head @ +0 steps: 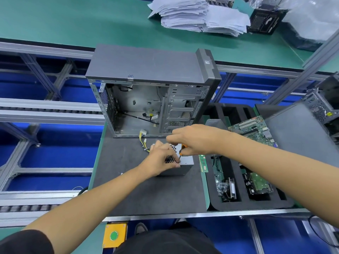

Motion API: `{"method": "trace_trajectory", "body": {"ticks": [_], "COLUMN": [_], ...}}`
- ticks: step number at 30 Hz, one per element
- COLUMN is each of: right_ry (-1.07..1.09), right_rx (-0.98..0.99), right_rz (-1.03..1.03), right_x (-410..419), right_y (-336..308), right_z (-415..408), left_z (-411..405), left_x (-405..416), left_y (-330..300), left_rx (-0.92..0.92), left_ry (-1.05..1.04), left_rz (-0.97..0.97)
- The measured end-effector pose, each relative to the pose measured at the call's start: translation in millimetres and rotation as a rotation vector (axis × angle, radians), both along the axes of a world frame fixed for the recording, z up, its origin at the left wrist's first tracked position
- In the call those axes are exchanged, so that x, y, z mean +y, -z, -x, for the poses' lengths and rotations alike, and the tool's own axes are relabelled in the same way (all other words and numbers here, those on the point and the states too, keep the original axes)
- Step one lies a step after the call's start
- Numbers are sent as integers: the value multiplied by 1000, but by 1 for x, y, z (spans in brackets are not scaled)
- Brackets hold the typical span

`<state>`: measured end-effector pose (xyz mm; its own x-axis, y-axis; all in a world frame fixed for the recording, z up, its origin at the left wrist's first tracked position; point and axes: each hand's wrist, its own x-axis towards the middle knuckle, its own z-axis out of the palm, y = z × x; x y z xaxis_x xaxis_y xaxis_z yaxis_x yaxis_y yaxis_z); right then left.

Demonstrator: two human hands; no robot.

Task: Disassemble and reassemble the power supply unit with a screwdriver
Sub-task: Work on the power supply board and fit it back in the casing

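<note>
Power supply (185,163) sits on the table (146,189), at 6 o'clock from the open case (150,99). Left hand (162,158) curls round it; right hand (192,139) pinches the screwdriver (181,153) at a corner screw. Looks stiff, heavy metal; best held by the flat sides.

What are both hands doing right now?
Left hand: grips the power supply unit.
Right hand: holds the screwdriver, tip down on the unit.
</note>
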<state>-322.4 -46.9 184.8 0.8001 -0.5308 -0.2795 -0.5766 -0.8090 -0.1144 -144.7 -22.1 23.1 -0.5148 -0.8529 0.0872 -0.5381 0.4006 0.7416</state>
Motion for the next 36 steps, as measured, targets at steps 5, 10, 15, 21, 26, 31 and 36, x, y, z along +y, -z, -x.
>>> {"method": "trace_trajectory", "body": {"ticks": [5,10,15,21,26,31,36], "right_ry": [73,136,17,14,-67,-71,-306], "right_rx": [-15,-69,15,39,73,121,218], "right_rz": [60,-102,71,72,92,219,194], "right_x": [8,1,1,4,0,0,-6], "right_y": [9,7,3,5,-2,5,-13], "right_z": [-1,5,1,-1,-4,-2,-2], "left_z": [0,0,1,5,6,10,8], "left_x": [-1,-2,1,5,5,8,7], "left_y": [4,6,7,6,5,4,3], "left_rx": [-2,19,45,79,85,102,47], "left_ry": [-8,-4,-10,-76,-96,-164,-140], "left_rz": [19,42,41,57,34,53,62]}}
